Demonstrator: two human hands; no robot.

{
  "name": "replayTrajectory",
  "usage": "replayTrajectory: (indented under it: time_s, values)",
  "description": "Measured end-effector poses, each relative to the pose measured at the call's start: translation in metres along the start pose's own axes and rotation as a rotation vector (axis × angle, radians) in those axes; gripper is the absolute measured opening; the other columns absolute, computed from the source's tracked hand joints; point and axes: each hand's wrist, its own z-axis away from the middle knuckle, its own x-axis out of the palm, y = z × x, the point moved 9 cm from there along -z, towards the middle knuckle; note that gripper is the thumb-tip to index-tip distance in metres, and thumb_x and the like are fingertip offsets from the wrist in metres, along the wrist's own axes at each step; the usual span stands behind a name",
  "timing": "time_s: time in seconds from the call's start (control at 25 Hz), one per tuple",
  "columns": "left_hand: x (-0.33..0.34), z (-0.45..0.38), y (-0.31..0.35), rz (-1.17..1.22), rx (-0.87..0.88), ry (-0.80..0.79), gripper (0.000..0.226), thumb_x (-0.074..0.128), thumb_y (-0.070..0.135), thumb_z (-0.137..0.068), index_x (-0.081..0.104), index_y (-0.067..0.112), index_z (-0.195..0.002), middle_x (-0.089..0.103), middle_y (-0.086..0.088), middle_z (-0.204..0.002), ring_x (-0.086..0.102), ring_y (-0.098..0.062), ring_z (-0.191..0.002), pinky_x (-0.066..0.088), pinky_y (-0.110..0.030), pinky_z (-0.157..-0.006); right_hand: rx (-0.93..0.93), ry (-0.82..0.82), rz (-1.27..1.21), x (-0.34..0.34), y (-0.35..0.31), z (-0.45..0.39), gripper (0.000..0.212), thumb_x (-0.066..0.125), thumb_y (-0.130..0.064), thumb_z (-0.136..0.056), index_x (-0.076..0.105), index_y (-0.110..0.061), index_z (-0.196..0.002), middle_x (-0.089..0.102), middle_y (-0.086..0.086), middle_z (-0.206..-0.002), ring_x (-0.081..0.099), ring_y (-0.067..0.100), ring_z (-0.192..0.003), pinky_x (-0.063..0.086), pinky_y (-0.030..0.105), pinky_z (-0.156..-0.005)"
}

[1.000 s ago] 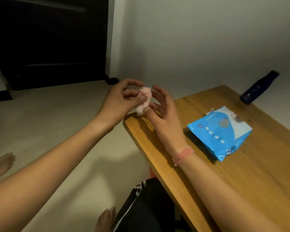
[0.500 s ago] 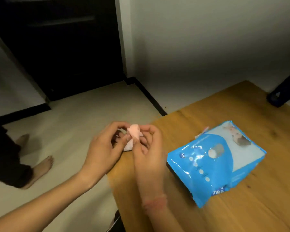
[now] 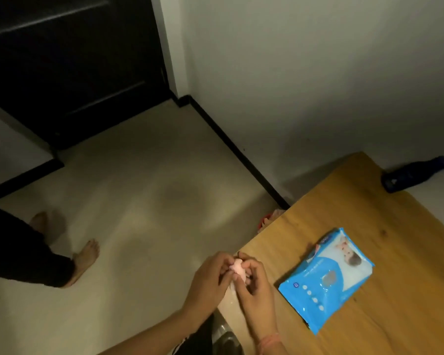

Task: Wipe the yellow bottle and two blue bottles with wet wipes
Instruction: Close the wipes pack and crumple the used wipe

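Observation:
A small crumpled wet wipe is pinched between the fingertips of both my hands, over the near left corner of the wooden table. My left hand holds it from the left and my right hand from the right. A blue pack of wet wipes lies flat on the table just right of my hands. One dark blue bottle lies on its side at the table's far right edge. The yellow bottle and the other blue bottle are out of view.
Another person's bare feet and dark trouser leg stand on the pale floor to the left. A dark door fills the upper left. A white wall with black skirting runs behind the table. Something red pokes out under the table's left edge.
The view has tilted and pulled back, so my hands and the wipes pack now sit lower in the frame. Both hands keep working the crumpled wipe between the fingers.

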Motion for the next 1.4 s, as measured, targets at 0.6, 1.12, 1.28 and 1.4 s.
replayTrajectory:
  time_s: [0.6, 1.12, 1.28, 1.4]
  values:
    - [-0.074, 0.115, 0.091, 0.102, 0.405, -0.345, 0.022, 0.064, 0.005, -0.089, 0.07, 0.018, -0.106, 0.057, 0.011, -0.108, 0.061, -0.005, -0.098, 0.051, -0.017, -0.085, 0.107, 0.359, -0.09, -0.04, -0.079, 0.187, 0.017, 0.054, -0.001, -0.094, 0.064, -0.015, -0.092, 0.066, 0.003, -0.079, 0.054, 0.015, -0.061, 0.043, 0.021, -0.053]
    - [-0.199, 0.086, 0.06, 0.052, 0.274, -0.415, 0.007, 0.054, 0.019, -0.098, 0.061, 0.021, -0.097, 0.065, 0.002, -0.096, 0.062, -0.013, -0.09, 0.048, -0.02, -0.072, 0.154, 0.537, -0.219, 0.058, -0.137, 0.2, 0.009, 0.06, -0.014, -0.094, 0.061, -0.021, -0.099, 0.073, 0.005, -0.079, 0.065, 0.012, -0.063, 0.057, 0.025, -0.064]
    - [-0.207, -0.015, 0.034, 0.081, 0.171, -0.459, 0.007, 0.056, 0.017, -0.097, 0.061, 0.02, -0.101, 0.065, -0.002, -0.107, 0.062, -0.016, -0.1, 0.048, -0.018, -0.073, 0.222, 0.515, -0.135, 0.075, -0.135, 0.105, 0.009, 0.057, -0.015, -0.095, 0.062, -0.02, -0.101, 0.069, 0.003, -0.098, 0.069, 0.02, -0.083, 0.061, 0.03, -0.076]
    - [-0.211, -0.084, 0.009, -0.001, 0.088, -0.561, 0.01, 0.058, 0.019, -0.096, 0.063, 0.019, -0.105, 0.065, 0.001, -0.107, 0.062, -0.014, -0.1, 0.05, -0.022, -0.079, 0.267, 0.369, -0.128, 0.116, -0.143, 0.02, 0.019, 0.064, -0.022, -0.091, 0.062, -0.023, -0.11, 0.064, -0.006, -0.107, 0.065, 0.014, -0.095, 0.059, 0.024, -0.08]
